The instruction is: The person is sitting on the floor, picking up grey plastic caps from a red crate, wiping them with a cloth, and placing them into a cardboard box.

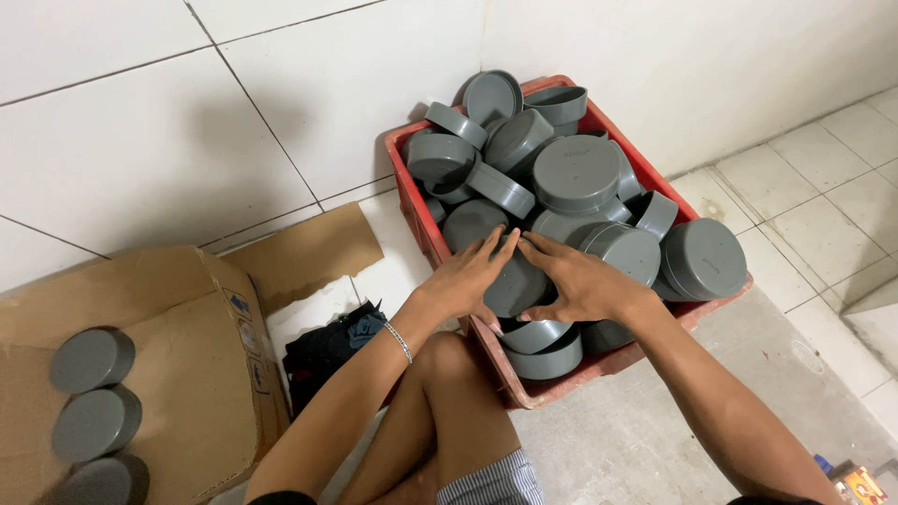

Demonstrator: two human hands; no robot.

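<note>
A red plastic crate (412, 187) stands against the tiled wall, heaped with several round grey plastic caps (575, 173). My left hand (468, 276) and my right hand (575, 281) both rest on one grey cap (514, 285) near the crate's front edge, fingers spread around it from either side. A thin bracelet (399, 341) circles my left wrist. My bare knee (449, 374) sits just below the hands.
An open cardboard box (187, 327) lies at the left with three grey caps (94, 360) lined up inside. A dark cloth bundle (327, 351) lies between box and crate. The wall is close behind; tiled floor extends to the right.
</note>
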